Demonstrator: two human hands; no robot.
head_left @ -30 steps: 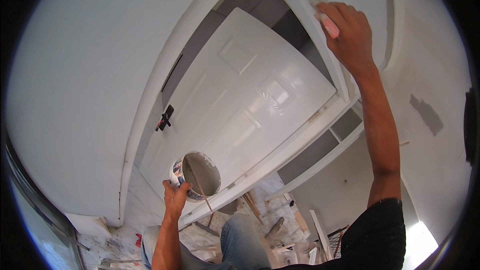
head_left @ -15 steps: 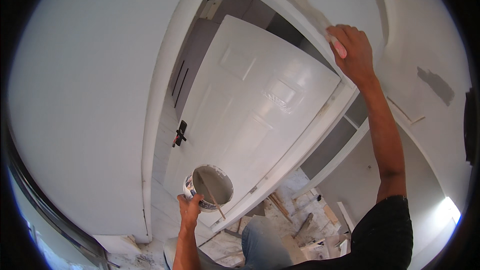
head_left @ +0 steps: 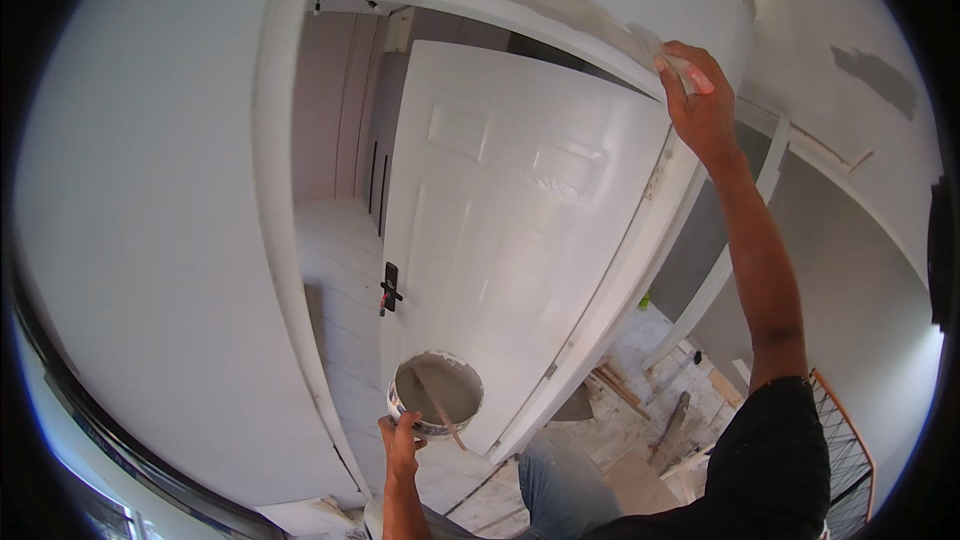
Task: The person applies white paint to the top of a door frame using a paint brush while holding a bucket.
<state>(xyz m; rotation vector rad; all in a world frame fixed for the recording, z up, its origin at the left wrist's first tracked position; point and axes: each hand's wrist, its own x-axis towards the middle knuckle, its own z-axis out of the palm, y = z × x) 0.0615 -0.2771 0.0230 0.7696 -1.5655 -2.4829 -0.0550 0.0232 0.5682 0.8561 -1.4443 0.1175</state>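
A: Since half a sec ago our view's swung: the door (head_left: 520,230) sits more upright in frame now, and we see further into the room past it. Our right hand (head_left: 700,105) is at the same spot on the top trim (head_left: 480,5); the tub (head_left: 436,393) reads lower and more central.

B: Grip?

A: Right hand's closed on a small scraper (head_left: 680,68), pale blade w/ a pinkish handle end, blade pressed flat to the trim's right end. Left hand (head_left: 402,445) is wrapped round the tub's base, held low in front of the door.

B: Materials?

A: Tub's round, plastic, smeared w/ grey filler inside, a thin stick (head_left: 443,415) leaning in it. Door's glossy white, panelled, black handle (head_left: 389,288). Walls matte; one grey patch (head_left: 878,75) upper right.
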